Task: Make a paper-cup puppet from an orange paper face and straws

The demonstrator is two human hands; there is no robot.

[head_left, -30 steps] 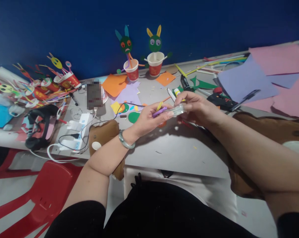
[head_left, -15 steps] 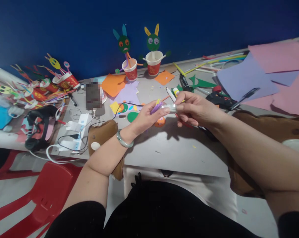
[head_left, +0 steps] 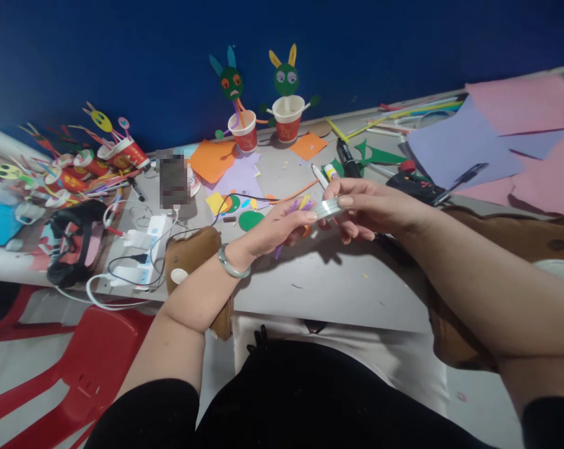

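Note:
A roll of clear tape is held between my two hands above the table. My right hand is closed on the roll's right side, thumb on top. At its left edge, the thumb of my left hand touches the tape. The same left hand is closed around thin purple and yellow pieces; whether they are paper or straws I cannot tell. Partly hidden behind the fingers, an orange cutout lies on the table. A green paper disc is just beyond my left hand.
Two paper cups with green-headed figures, one left and one right, stand by the blue wall. Purple and pink sheets cover the right. A power strip with cables, a headset and more cups are left. A red chair stands below.
The tape roll has turned and shifted slightly right and down. The left-hand fingers have moved, showing more of the purple piece below them. The view has shifted a little.

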